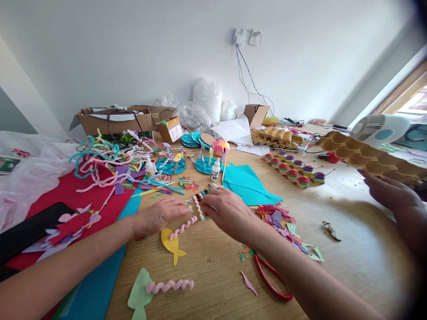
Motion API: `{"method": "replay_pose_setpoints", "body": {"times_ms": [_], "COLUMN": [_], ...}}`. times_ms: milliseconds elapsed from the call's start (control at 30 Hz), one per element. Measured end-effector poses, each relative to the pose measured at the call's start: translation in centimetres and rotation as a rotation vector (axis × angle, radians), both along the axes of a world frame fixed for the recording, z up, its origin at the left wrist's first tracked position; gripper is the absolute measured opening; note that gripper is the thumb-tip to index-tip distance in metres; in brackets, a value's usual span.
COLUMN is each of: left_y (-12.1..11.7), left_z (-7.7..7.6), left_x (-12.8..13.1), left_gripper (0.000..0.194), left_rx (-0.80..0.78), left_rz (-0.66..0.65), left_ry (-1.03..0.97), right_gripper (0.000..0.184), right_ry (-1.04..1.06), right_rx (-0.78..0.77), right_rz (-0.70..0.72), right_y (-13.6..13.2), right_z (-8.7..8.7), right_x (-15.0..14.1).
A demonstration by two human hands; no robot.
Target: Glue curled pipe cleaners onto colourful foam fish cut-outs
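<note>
The left hand (159, 215) has its fingers loosely stretched out, just beyond a yellow paper fish (169, 240) lying on the wooden table (216, 293). The right hand (227, 207) curls beside a pale twisted pipe cleaner (198, 207) lying between the hands; its fingertips are largely hidden, so I cannot tell whether they grasp anything.

Bare hands (160, 214), bare forearms (283, 249)
</note>
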State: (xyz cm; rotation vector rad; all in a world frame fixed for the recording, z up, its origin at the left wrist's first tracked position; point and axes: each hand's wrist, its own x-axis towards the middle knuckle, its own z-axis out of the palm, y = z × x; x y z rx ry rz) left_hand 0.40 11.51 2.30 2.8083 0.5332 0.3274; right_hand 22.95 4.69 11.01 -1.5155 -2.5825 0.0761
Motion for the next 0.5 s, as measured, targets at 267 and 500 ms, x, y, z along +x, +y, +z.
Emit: {"method": "replay_pose_setpoints", "body": {"times_ms": [267,500], "left_y": [0.3,0.2], "left_z": [-0.4,-0.3], "left_x": [-1.0,-0.6], "left_gripper": [0.049,0.044], "left_rx": [0.033,0.057], "left_rz": [0.053,0.012], "left_ry": [-0.016,0.028], "right_gripper": [0.022,0.021], "right_ry": [0.087,0.147], "right_rx": [-0.045,-0.037], "right_rz": [0.002,-0.006], "right_y": [-1.8,-2.5], "right_z": [-0.3,-1.0], "right_x": [1.1,1.4]}}
